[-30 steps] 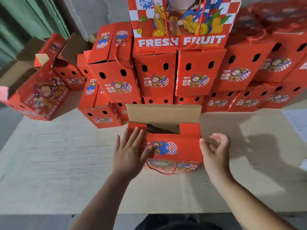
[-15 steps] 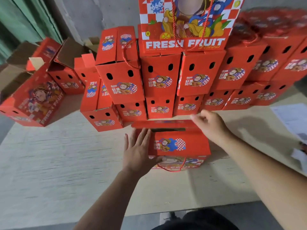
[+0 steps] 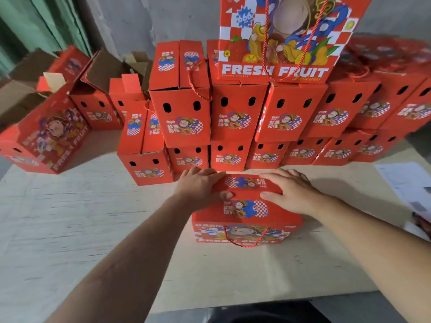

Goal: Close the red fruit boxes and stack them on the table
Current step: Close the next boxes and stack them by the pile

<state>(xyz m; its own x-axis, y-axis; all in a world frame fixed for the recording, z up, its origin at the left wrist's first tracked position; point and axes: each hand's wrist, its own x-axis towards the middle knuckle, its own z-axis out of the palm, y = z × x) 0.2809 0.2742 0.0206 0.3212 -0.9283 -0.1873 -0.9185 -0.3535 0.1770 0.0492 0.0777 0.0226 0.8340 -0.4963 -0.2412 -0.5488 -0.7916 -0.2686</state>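
Both hands lie on top of the red printed cardboard fruit box (image 3: 246,206) at the middle of the table. The left hand (image 3: 200,185) rests across the lid's nine o'clock end, fingers stretched flat along the far edge and thumb hooked over the near edge; the right hand (image 3: 292,191) mirrors it at the three o'clock end, fingers spread flat, thumb on the front lip. Neither grips anything: they press the closed lid flaps down with flat palms.

The box's long axis runs nine to three, square across the person, so each hand holds one end and neither is nearer (a two-handed lift looks natural). Its red cord handle (image 3: 245,238) hangs down the near face, at six o'clock.

From the hands, the stack of closed red fruit boxes (image 3: 233,117) stands at twelve o'clock, just beyond the box and two tiers high, with a large red "FRESH FRUIT" box (image 3: 279,43) standing on top. The likely move is therefore forward and up.

At ten o'clock, open red boxes with raised brown flaps (image 3: 93,89) wait unclosed. White paper sheets (image 3: 405,187) lie at three o'clock on the pale wooden table (image 3: 81,217).
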